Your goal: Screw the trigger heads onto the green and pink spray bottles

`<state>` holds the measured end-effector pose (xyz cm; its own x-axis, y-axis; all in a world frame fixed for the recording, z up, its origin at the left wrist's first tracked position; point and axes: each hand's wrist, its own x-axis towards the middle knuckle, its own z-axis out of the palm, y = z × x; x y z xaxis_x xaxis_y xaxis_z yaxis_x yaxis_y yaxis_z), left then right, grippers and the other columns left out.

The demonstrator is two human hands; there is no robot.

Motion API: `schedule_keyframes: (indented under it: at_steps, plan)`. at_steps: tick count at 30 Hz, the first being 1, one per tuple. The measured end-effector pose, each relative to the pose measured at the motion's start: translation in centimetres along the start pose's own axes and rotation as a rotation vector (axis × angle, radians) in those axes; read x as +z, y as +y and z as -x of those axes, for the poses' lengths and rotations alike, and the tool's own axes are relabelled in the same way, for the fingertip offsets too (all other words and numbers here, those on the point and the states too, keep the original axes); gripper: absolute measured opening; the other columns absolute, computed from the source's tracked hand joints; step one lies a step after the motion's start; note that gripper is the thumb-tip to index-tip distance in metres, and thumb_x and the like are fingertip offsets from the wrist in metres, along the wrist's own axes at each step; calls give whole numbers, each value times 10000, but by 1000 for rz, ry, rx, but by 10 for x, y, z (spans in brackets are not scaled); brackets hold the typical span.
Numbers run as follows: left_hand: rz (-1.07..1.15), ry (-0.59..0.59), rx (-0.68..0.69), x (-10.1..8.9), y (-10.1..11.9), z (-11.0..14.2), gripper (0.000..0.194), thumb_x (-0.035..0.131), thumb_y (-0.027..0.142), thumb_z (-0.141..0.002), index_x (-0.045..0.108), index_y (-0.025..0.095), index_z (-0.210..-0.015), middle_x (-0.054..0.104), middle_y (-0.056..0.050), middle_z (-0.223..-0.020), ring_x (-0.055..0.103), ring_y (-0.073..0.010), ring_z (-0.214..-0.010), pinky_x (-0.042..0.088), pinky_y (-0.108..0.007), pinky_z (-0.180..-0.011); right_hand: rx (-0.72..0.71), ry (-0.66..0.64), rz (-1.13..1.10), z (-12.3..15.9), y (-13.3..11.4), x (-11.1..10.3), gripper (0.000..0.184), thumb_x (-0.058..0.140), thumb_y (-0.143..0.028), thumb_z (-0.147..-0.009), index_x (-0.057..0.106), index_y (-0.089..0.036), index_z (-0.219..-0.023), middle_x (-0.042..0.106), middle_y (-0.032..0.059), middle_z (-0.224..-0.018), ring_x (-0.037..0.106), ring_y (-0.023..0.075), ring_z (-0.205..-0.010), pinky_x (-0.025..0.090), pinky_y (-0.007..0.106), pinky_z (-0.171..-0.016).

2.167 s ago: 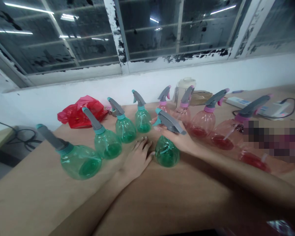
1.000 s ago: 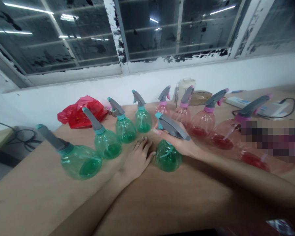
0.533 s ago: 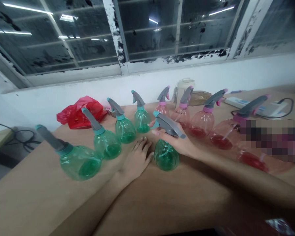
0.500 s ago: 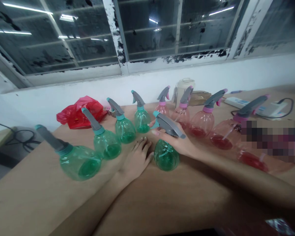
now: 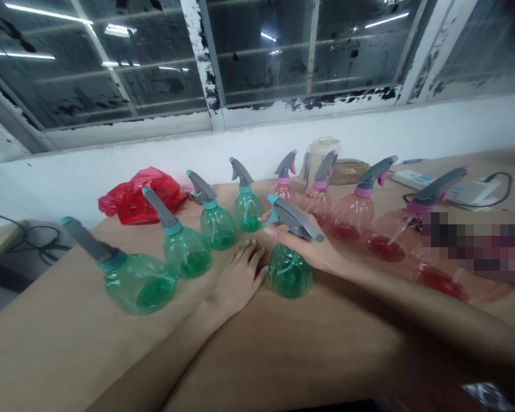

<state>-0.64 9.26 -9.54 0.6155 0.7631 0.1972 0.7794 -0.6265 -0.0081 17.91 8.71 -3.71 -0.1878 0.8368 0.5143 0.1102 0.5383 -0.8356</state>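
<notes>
My right hand (image 5: 311,243) is wrapped round the neck of a green spray bottle (image 5: 290,274), under its grey and teal trigger head. Green liquid lies in the bottom of this bottle, and its nozzle points left. Beside it my left hand (image 5: 240,274) rests palm down on the wooden table (image 5: 249,360), fingers spread and holding nothing. To the left a slanting row of several green spray bottles (image 5: 187,254) runs toward the wall. On the right stand several pink spray bottles (image 5: 354,217) with red liquid, partly hidden by my right hand and forearm.
A red plastic bag (image 5: 143,197) lies at the back left. Behind the pink bottles are a whitish container (image 5: 324,151), a brown package (image 5: 349,171) and a power strip (image 5: 416,178) with a cable. A blurred-out patch covers the right edge. Windows line the wall.
The held bottle shifted slightly toward me, its head dipping and rising again a little, with my right hand staying on it. My left hand has not moved. The last half second shows hardly any movement.
</notes>
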Motion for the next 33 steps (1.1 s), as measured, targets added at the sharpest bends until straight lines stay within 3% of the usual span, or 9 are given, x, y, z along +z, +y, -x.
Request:
schedule_keyframes:
  at_steps: [5, 9, 12, 16, 20, 23, 27, 30, 33]
  plan:
    - [6, 3, -10, 2, 0, 0, 461, 352, 360, -956, 450, 76, -1305, 427, -190, -1402, 375, -296, -1319, 317, -477, -1082, 20, 37, 76, 2, 0, -1, 218, 618, -434, -789, 585, -219, -793, 529, -49, -623, 487, 106, -567, 408, 270, -575]
    - [9, 8, -4, -3, 2, 1, 432, 364, 353, -953, 457, 103, -1293, 441, -167, -1395, 386, -290, -1310, 329, -467, -1073, 22, 11, 122, 6, -8, 0, 242, 594, -439, -808, 554, -215, -727, 459, -58, -574, 421, 96, -521, 368, 265, -536]
    - [3, 13, 4, -8, 4, 1, 438, 407, 345, -935, 426, 128, -1315, 446, -169, -1387, 399, -307, -1298, 346, -486, -1051, 5, -71, 92, 8, -13, 2, 216, 601, -441, -803, 588, -227, -832, 565, -30, -677, 509, 121, -591, 418, 290, -603]
    - [98, -3, 3, -9, 5, 7, 430, 423, 285, -918, 408, 125, -1317, 430, -177, -1400, 378, -298, -1315, 320, -504, -1066, -5, -58, 33, 13, -19, 9, 261, 632, -435, -779, 599, -245, -953, 650, 8, -905, 606, 166, -788, 465, 336, -753]
    - [258, -73, -2, -21, 2, 36, 444, 443, 278, -903, 388, 169, -1330, 423, -132, -1419, 362, -252, -1333, 305, -482, -1092, -25, -68, 42, 22, -28, 22, 239, 630, -425, -786, 609, -261, -959, 653, 9, -926, 615, 187, -880, 462, 373, -837]
    - [356, -127, -60, -42, 1, 75, 598, 552, 338, -837, 329, 201, -1374, 405, -125, -1429, 360, -273, -1331, 305, -491, -1096, -32, -119, 31, 27, -37, 39, 247, 628, -433, -790, 607, -270, -974, 654, 11, -930, 614, 183, -866, 474, 362, -818]
    - [365, 19, -252, -62, 9, 128, 866, 666, 534, -704, 257, 253, -1413, 435, -138, -1393, 392, -371, -1289, 309, -587, -1057, -28, -212, -41, 27, -53, 77, 298, 622, -459, -784, 587, -255, -1000, 649, 5, -902, 612, 168, -777, 501, 334, -700]
    - [486, 108, -423, -60, 18, 156, 943, 659, 571, -696, 179, 223, -1430, 477, -165, -1343, 454, -361, -1242, 388, -557, -1015, -64, -292, -110, 24, -67, 116, 295, 632, -443, -775, 568, -248, -986, 632, -8, -851, 609, 160, -747, 513, 316, -667]
    - [594, 303, -553, -53, 19, 176, 942, 642, 572, -700, 167, 188, -1418, 470, -178, -1329, 415, -358, -1274, 374, -549, -1028, -88, -348, -154, 21, -79, 154, 279, 646, -437, -762, 559, -249, -950, 632, -8, -884, 604, 155, -758, 514, 309, -687]
